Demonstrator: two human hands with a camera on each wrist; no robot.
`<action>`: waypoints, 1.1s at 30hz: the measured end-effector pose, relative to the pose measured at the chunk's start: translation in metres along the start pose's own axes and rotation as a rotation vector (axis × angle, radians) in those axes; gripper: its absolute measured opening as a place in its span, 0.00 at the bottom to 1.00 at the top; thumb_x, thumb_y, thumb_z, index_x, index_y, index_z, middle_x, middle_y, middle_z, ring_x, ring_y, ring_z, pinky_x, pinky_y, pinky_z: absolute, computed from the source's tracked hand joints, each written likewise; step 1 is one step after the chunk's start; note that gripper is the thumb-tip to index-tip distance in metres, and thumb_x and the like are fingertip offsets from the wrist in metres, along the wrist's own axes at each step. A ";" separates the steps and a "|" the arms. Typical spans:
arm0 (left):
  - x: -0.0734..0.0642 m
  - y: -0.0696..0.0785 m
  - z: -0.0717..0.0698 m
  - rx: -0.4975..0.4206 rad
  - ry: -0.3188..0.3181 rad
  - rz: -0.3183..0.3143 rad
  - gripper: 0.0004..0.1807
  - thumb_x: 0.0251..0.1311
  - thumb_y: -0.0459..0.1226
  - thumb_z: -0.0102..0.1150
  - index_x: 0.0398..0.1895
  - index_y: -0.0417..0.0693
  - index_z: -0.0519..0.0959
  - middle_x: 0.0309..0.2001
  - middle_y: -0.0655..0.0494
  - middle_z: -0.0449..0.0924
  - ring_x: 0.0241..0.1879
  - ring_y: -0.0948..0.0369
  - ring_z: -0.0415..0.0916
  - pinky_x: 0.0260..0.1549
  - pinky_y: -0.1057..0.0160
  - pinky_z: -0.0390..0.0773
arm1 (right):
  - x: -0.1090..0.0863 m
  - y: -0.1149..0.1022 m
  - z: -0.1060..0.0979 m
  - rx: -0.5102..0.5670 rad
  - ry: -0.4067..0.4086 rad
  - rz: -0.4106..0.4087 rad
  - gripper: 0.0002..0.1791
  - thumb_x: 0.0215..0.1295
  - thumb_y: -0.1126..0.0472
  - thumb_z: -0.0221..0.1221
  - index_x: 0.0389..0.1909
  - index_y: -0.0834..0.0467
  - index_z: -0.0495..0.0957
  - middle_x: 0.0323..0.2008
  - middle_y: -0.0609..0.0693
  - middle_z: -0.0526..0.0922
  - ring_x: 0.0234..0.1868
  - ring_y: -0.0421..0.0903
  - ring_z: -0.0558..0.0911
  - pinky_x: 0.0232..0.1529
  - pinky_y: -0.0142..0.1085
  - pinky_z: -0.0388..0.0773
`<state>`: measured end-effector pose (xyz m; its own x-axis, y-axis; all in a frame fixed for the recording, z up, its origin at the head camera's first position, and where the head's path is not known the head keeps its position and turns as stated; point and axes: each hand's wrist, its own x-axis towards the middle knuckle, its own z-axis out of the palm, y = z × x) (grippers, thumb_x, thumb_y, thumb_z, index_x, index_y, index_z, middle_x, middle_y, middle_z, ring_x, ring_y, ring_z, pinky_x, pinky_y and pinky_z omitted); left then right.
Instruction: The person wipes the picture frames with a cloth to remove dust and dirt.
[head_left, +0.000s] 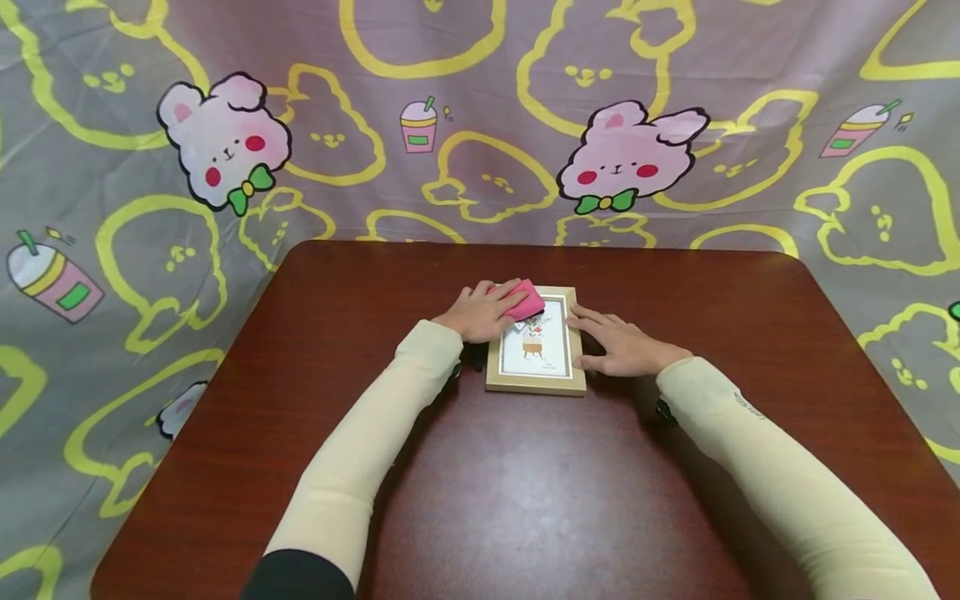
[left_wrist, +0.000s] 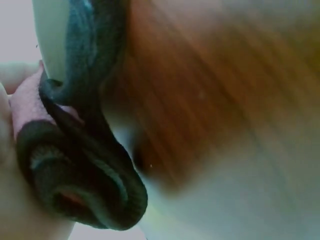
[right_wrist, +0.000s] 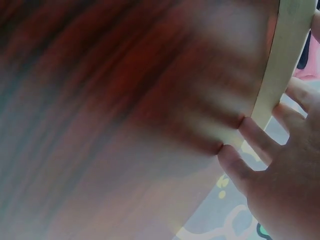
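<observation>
A picture frame (head_left: 536, 387) with a light wooden border lies on the table, holding a white print of a small plant in a pot. My left hand (head_left: 480, 312) holds a folded pink cloth (head_left: 530, 300) against the frame's upper left part, fingers over its top and thumb at its side. In the left wrist view the cloth's dark underside (left_wrist: 115, 185) shows in folds, next to the frame. Along the frame's right side rests my right hand (head_left: 622, 346), its fingers spread and touching the border. The right wrist view shows those fingertips (right_wrist: 231, 152) by the frame's edge.
The brown wooden table (head_left: 360, 292) has rounded far corners. Behind it and at both sides hangs a grey-pink curtain (head_left: 487, 108) printed with yellow outlines, rabbits and cups. Light sleeves (head_left: 375, 417) cover both forearms.
</observation>
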<state>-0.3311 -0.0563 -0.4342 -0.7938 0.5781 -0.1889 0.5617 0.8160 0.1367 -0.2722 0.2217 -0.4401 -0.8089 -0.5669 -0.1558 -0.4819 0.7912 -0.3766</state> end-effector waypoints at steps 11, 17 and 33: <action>0.003 0.000 -0.001 -0.024 0.009 -0.009 0.32 0.74 0.50 0.33 0.80 0.68 0.45 0.82 0.64 0.39 0.77 0.48 0.47 0.63 0.49 0.60 | 0.000 0.000 -0.001 0.017 -0.019 0.010 0.41 0.69 0.44 0.56 0.76 0.58 0.57 0.80 0.59 0.48 0.75 0.68 0.56 0.69 0.67 0.57; -0.005 0.005 0.002 -0.013 0.010 0.019 0.32 0.73 0.51 0.35 0.80 0.67 0.47 0.82 0.65 0.39 0.78 0.49 0.45 0.64 0.48 0.59 | -0.001 0.000 -0.002 0.010 -0.021 0.004 0.41 0.69 0.43 0.56 0.76 0.58 0.57 0.80 0.59 0.48 0.75 0.68 0.56 0.68 0.68 0.57; -0.062 0.035 0.020 0.062 0.005 0.176 0.34 0.73 0.52 0.40 0.80 0.66 0.49 0.82 0.64 0.42 0.77 0.50 0.49 0.63 0.46 0.61 | -0.001 0.000 -0.001 0.030 -0.014 -0.002 0.40 0.69 0.45 0.56 0.76 0.58 0.57 0.80 0.58 0.47 0.75 0.69 0.56 0.68 0.69 0.55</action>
<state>-0.2577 -0.0640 -0.4369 -0.6828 0.7123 -0.1625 0.7054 0.7006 0.1076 -0.2717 0.2226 -0.4392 -0.8032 -0.5717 -0.1676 -0.4729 0.7829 -0.4043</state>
